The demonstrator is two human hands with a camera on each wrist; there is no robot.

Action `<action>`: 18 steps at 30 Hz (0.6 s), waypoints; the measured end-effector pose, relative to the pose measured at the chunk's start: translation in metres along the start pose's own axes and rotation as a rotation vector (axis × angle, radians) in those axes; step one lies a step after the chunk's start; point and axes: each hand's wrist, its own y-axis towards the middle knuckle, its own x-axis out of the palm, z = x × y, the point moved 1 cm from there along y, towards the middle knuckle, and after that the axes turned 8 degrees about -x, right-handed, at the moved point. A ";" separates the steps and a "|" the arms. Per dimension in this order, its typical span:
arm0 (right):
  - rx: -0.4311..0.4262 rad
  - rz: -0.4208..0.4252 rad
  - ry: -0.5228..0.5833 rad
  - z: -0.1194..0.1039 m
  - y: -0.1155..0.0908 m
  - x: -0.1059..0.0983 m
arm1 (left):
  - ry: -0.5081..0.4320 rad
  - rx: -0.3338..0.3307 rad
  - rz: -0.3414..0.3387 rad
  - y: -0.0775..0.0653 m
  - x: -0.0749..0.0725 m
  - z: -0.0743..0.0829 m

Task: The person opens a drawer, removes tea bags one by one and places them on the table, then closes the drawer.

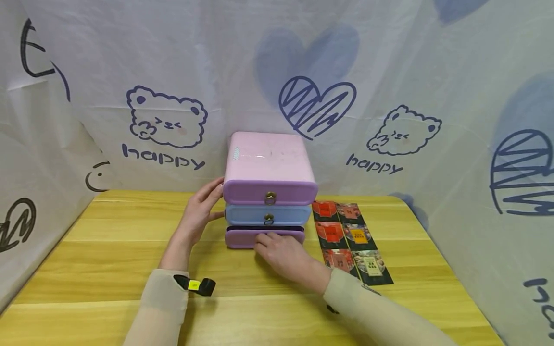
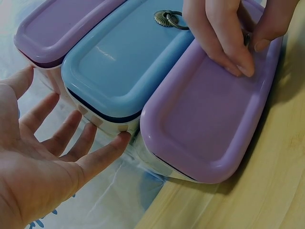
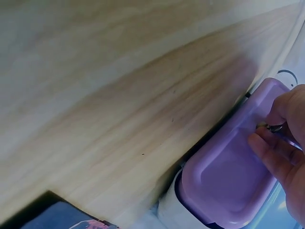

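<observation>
A small drawer cabinet point(image 1: 270, 158) with a pink top stands at the back of the table. Its upper drawer point(image 1: 242, 193) is purple, the middle drawer point(image 1: 244, 216) light blue, and the bottom drawer point(image 1: 239, 239) purple. A dark gap shows along the bottom drawer's upper edge, so it sits slightly pulled out. My right hand point(image 1: 287, 257) pinches the small metal pull point(image 3: 262, 125) on that drawer between thumb and fingers. With fingers spread, my left hand point(image 2: 52, 157) touches the cabinet's left side with its fingertips, beside the upper two drawers.
Right of the cabinet, several dark printed packets point(image 1: 368, 266) with red, orange and pale labels lie in two columns on the wooden table point(image 1: 117, 269). A white cloth point(image 1: 233, 62) with bear and heart drawings hangs behind and at the sides.
</observation>
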 end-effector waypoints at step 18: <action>0.091 0.003 0.069 0.011 0.001 0.010 | -0.007 0.006 0.005 -0.001 0.002 0.001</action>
